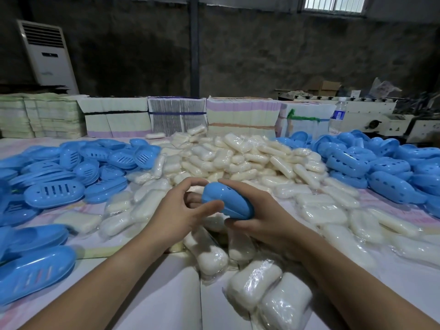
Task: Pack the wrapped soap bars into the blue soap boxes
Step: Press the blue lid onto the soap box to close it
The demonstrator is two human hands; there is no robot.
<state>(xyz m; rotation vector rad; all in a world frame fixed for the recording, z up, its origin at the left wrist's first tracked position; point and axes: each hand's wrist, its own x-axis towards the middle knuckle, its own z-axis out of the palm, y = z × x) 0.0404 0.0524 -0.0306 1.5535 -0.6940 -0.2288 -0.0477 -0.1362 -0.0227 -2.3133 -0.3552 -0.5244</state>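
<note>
Blue soap box (pixel 227 201) gripped in right hand (pixel 259 210), left hand's (pixel 176 210) loosely curled fingertips against it.

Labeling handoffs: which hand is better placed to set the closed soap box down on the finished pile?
Right, probably. The right hand already grips the closed blue soap box, and the pile of closed boxes lies on its side. The left hand only touches it.

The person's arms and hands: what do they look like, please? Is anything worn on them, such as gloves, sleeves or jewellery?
Both forearms are bare as far as the picture shows; no sleeves are visible. The left hand and the right hand wear no gloves, and no rings, watch or bracelet can be seen.
</note>
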